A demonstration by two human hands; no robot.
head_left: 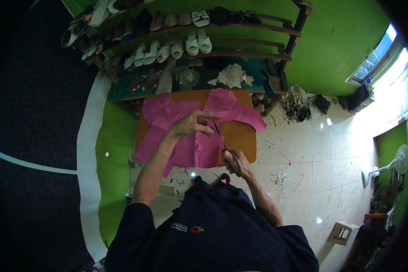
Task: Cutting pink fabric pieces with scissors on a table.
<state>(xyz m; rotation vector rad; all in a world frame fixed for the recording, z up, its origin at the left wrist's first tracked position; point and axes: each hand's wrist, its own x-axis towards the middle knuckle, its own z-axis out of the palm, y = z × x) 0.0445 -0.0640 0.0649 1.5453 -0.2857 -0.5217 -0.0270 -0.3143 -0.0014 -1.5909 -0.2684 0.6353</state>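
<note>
My right hand (235, 163) is closed round the handles of a pair of scissors (218, 130), whose blades point up and away from me. My left hand (191, 124) hovers over the table, its index finger and thumb spread apart close to the blades, with nothing visible between them. Beneath both hands lie pink sheets (182, 148) of flat material, some overlapping, cut and folded. Another pink piece (248, 116) stretches toward the right edge of the orange table (243, 141). Small pink offcuts show near the table's front edge.
Behind the table stands a rack with several shoes and sandals (198, 43); cut pale pieces (233, 75) lie on its lower shelf. A heap of scraps (296, 102) sits on the tiled floor at right. Farther right are a white fan (400, 159) and a small wooden stool (343, 232).
</note>
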